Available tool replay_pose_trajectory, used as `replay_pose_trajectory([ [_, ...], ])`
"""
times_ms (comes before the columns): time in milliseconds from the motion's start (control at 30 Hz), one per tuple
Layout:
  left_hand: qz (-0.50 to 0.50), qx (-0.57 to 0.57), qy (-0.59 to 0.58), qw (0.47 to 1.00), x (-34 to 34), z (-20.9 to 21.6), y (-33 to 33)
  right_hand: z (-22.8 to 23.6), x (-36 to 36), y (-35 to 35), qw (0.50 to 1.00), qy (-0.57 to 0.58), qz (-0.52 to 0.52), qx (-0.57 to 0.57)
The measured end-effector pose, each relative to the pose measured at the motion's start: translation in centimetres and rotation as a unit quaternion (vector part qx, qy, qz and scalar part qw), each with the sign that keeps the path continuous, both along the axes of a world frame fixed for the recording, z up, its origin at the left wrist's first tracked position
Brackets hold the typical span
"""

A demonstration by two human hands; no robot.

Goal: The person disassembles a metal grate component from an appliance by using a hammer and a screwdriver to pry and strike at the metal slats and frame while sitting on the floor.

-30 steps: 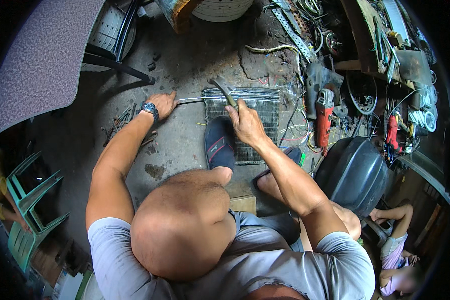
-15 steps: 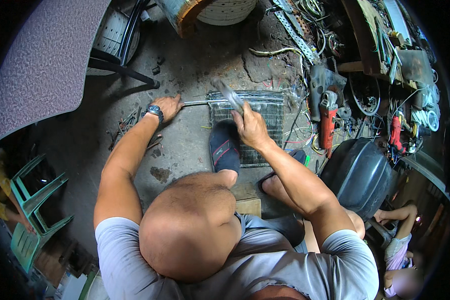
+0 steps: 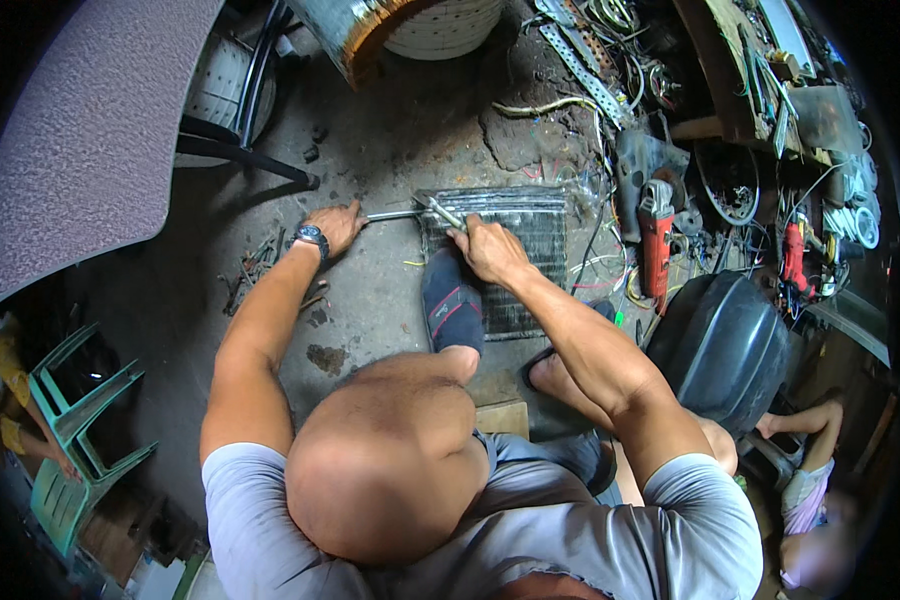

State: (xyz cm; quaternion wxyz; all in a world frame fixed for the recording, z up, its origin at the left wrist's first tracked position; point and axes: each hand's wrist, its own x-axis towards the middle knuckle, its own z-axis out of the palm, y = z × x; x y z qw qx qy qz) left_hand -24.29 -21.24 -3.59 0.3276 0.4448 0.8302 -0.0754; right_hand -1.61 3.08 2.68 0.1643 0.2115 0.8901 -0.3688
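Observation:
My left hand, with a watch on its wrist, grips one end of a thin metal rod low over the concrete floor. The rod runs right to the upper left corner of a dark, finned rectangular panel lying flat. My right hand is closed round the handle of a hammer. Its head is at that same corner, by the rod's far end; whether the two touch is hard to tell. My dark shoe rests along the panel's left side, partly covering it.
A red angle grinder and a black rounded case are to the right, amid loose wires and metal strips. Metal scraps lie left of my left hand. A table juts in at upper left. Other people sit at both lower sides.
The hammer has swung down and left, its head now at the panel's corner. My right hand has dropped slightly with it. My left hand keeps its grip on the rod.

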Motion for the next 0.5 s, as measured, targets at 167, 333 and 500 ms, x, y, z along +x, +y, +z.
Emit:
replay_pose_trajectory([
  [167,-0.023,-0.009,-0.008,1.000,-0.6,0.1,1.3,-0.3,1.1,0.0,1.000,-0.018,-0.002,0.024],
  [333,-0.001,0.030,0.003,1.000,0.4,-0.2,0.6,0.7,1.9,1.0,1.000,-0.003,0.006,0.010],
  [500,0.006,0.079,0.028,0.996,-0.5,1.3,-1.4,2.2,9.3,1.3,0.995,-0.029,-0.078,-0.049],
])
